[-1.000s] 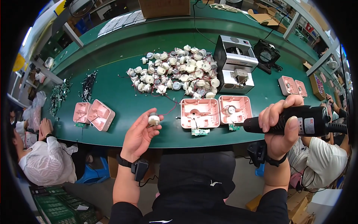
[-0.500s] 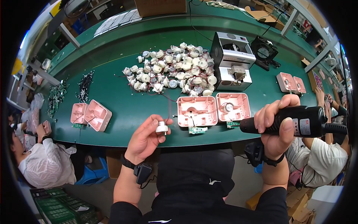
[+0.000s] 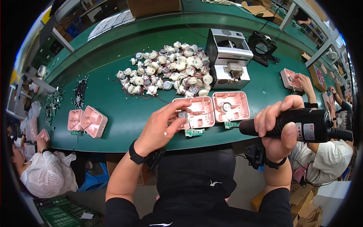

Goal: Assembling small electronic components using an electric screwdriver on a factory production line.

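Note:
My left hand [image 3: 159, 126] pinches a small white motor [image 3: 183, 115] between thumb and fingers, over the left edge of an opened pink plastic housing half [image 3: 204, 123]. Joined to it by wires is the other pink half [image 3: 246, 109], where a round silver motor [image 3: 226, 107] sits. Green circuit boards [image 3: 194, 132] hang out at the near edges of both halves. Wrapped around a black electric screwdriver [image 3: 310, 125] is my right hand [image 3: 275, 123]; the tool lies level, its bit pointing left beside the right-hand board [image 3: 231, 125].
Behind the housing lies a heap of white motors with wires [image 3: 166, 70]. A silver machine [image 3: 230, 56] and a black fan [image 3: 262, 49] stand beside it. Another opened pink housing [image 3: 94, 121] is at left. A co-worker's hand [image 3: 305, 85] reaches into a pink housing [image 3: 289, 77] at right.
My left hand has moved right and forward, carrying the motor from the table's front edge to the left housing half. The screwdriver has barely moved. A co-worker's hand has reached in at right.

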A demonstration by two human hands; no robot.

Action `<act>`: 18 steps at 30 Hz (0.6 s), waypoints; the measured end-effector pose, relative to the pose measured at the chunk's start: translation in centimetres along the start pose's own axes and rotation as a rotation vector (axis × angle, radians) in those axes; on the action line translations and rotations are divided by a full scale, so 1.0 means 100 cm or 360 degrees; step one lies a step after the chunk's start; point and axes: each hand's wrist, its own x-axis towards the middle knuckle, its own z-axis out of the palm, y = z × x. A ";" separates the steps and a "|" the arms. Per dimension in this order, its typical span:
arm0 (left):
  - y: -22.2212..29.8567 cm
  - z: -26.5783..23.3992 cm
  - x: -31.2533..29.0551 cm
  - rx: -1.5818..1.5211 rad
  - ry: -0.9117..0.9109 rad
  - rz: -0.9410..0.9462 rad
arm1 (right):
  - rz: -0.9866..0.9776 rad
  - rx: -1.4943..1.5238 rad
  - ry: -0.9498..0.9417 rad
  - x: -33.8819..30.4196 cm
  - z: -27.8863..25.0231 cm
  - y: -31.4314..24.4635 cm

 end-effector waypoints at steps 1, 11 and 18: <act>0.000 0.000 0.004 -0.0003 -0.0010 0.0003 | 0.0005 -0.0004 0.0005 0.000 -0.001 -0.001; -0.014 0.003 0.016 0.1176 0.0106 0.0489 | -0.0060 -0.0130 -0.0047 0.008 0.001 0.006; -0.022 0.006 0.020 0.1298 0.0226 0.0637 | -0.0072 -0.0049 -0.0082 0.016 0.018 0.020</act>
